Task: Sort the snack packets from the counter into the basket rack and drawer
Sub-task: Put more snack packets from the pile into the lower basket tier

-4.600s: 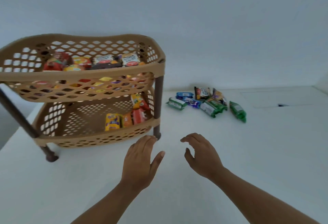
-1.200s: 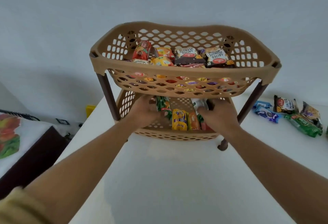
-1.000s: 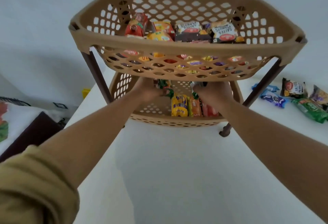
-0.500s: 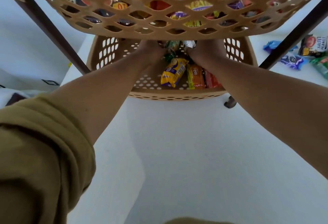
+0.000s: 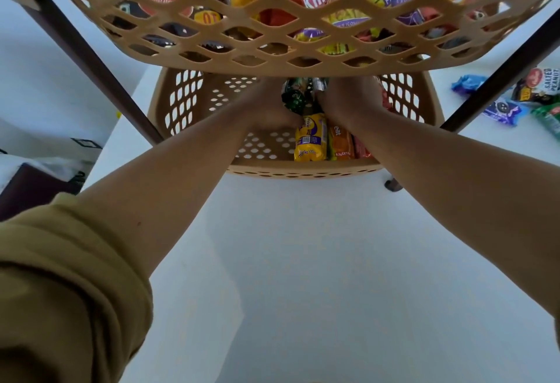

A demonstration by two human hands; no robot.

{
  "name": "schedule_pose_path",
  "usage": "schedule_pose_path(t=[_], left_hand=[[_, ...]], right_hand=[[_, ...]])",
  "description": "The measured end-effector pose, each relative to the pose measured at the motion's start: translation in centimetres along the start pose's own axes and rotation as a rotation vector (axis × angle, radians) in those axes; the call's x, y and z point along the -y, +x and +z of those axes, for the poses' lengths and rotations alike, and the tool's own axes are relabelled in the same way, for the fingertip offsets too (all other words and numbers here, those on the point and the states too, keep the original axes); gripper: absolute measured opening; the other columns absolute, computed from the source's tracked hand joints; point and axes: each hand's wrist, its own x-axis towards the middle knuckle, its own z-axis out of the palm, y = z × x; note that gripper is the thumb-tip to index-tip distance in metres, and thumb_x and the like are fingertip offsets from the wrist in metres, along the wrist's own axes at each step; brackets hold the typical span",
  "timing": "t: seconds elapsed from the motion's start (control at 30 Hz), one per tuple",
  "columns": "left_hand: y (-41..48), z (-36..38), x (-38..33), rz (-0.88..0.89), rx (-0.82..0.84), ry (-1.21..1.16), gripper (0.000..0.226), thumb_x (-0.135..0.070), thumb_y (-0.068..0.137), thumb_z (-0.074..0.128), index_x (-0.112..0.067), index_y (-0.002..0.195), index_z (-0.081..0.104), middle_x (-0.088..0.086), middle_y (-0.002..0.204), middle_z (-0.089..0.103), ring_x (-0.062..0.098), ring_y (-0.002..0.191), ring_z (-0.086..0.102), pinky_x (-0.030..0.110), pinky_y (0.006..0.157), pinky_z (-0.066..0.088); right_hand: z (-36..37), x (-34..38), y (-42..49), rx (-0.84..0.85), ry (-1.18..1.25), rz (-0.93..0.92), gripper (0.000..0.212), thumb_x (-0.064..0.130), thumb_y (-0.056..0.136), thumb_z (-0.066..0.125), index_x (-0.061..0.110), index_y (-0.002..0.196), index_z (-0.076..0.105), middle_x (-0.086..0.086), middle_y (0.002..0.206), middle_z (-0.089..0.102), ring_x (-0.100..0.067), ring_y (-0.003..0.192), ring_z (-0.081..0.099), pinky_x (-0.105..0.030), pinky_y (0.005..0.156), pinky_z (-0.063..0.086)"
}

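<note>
yellow packet (image 5: 310,137) straightened; left hand (image 5: 268,105) grips wrapper (image 5: 292,99)

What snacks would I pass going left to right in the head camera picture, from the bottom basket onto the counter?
Yellow-and-purple packet, orange packet, red packet, all in the tan plastic lower basket; then purple packet, green packet on the white counter.

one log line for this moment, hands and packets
left hand: holds green packet | right hand: holds silver-tipped packet | where: lower basket | counter: loose packets unsorted
</note>
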Motion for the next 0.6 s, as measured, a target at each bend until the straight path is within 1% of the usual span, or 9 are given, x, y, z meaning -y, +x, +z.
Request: schedule_pose_path(t=[0.07, 0.13, 0.23, 0.27, 0.33, 0.4, 0.47, 0.53, 0.6], left_hand=[[-0.14, 0.21, -0.33, 0.019, -0.045, -0.012, 0.087, -0.031, 0.068, 0.081, -0.022, 0.144, 0.04, 0.006, 0.144, 0.048, 0.026, 0.128, 0.048, 0.033, 0.092, 0.041], [-0.36, 0.27, -0.62, 0.06, -0.096, -0.042, 0.073, -0.025, 0.074, 0.079, -0.018, 0.139, 0.047, 0.006, 0.139, 0.053, 0.024, 0.124, 0.051, 0.029, 0.091, 0.042], [-0.28, 0.54, -0.46, 0.064, -0.132, -0.115, 0.065, -0.025, 0.076, 0.078, -0.017, 0.135, 0.052, 0.002, 0.135, 0.056, 0.02, 0.116, 0.057, 0.032, 0.092, 0.05], [-0.19, 0.58, -0.45, 0.03, -0.138, -0.144, 0.062, -0.025, 0.078, 0.078, -0.017, 0.133, 0.053, 0.001, 0.131, 0.058, 0.018, 0.11, 0.06, 0.031, 0.086, 0.052], [-0.09, 0.61, -0.45, -0.079, -0.13, -0.261, 0.05, -0.023, 0.082, 0.076, -0.014, 0.127, 0.055, 0.001, 0.111, 0.062, 0.013, 0.087, 0.067, 0.029, 0.072, 0.058], [-0.1, 0.52, -0.42, -0.148, -0.114, -0.349, 0.039, -0.022, 0.086, 0.073, -0.009, 0.12, 0.058, -0.001, 0.092, 0.062, 0.013, 0.073, 0.068, 0.035, 0.071, 0.061], [-0.01, 0.43, -0.22, -0.172, -0.131, -0.287, 0.031, -0.025, 0.087, 0.072, -0.01, 0.111, 0.06, 0.0, 0.094, 0.065, 0.017, 0.08, 0.067, 0.034, 0.074, 0.058], [0.0, 0.32, -0.06, -0.173, -0.16, -0.176, 0.04, -0.03, 0.084, 0.072, -0.013, 0.118, 0.06, 0.004, 0.112, 0.065, 0.02, 0.098, 0.063, 0.03, 0.076, 0.051], [-0.01, 0.25, 0.03, -0.159, -0.175, -0.091, 0.054, -0.038, 0.082, 0.073, -0.017, 0.128, 0.056, 0.004, 0.126, 0.061, 0.023, 0.112, 0.059, 0.035, 0.087, 0.051]], right_hand=[[0.1, 0.04, 0.01, 0.004, -0.008, -0.011, 0.03, 0.027, 0.091, 0.062, 0.016, 0.118, 0.057, -0.009, 0.118, 0.064, -0.031, 0.107, 0.061, -0.039, 0.074, 0.046], [0.24, -0.01, 0.05, 0.011, 0.003, -0.011, 0.029, 0.028, 0.091, 0.06, 0.016, 0.117, 0.057, -0.007, 0.116, 0.064, -0.028, 0.104, 0.061, -0.035, 0.069, 0.041], [0.28, 0.02, 0.04, 0.047, 0.019, 0.003, 0.027, 0.023, 0.093, 0.058, 0.015, 0.118, 0.057, -0.009, 0.117, 0.063, -0.028, 0.104, 0.061, -0.034, 0.069, 0.041], [0.25, 0.02, 0.02, 0.058, 0.018, 0.008, 0.026, 0.021, 0.093, 0.057, 0.014, 0.118, 0.057, -0.01, 0.117, 0.063, -0.029, 0.103, 0.061, -0.034, 0.069, 0.042], [0.22, 0.03, -0.01, 0.068, 0.025, 0.021, 0.024, 0.019, 0.093, 0.057, 0.014, 0.116, 0.057, -0.01, 0.116, 0.063, -0.028, 0.101, 0.061, -0.034, 0.068, 0.043], [0.3, 0.05, 0.0, 0.071, 0.043, 0.031, 0.024, 0.02, 0.093, 0.057, 0.014, 0.116, 0.056, -0.01, 0.115, 0.063, -0.027, 0.1, 0.061, -0.033, 0.067, 0.041], [0.37, 0.05, 0.02, 0.084, 0.075, 0.037, 0.024, 0.02, 0.093, 0.057, 0.014, 0.117, 0.056, -0.009, 0.115, 0.063, -0.025, 0.1, 0.061, -0.033, 0.068, 0.041], [0.39, 0.06, 0.06, 0.091, 0.097, 0.033, 0.027, 0.021, 0.093, 0.058, 0.014, 0.119, 0.056, -0.009, 0.117, 0.063, -0.025, 0.102, 0.061, -0.032, 0.069, 0.041], [0.32, 0.13, 0.04, 0.085, 0.103, 0.024, 0.028, 0.022, 0.093, 0.058, 0.014, 0.12, 0.056, -0.009, 0.118, 0.063, -0.025, 0.104, 0.061, -0.031, 0.07, 0.04]])
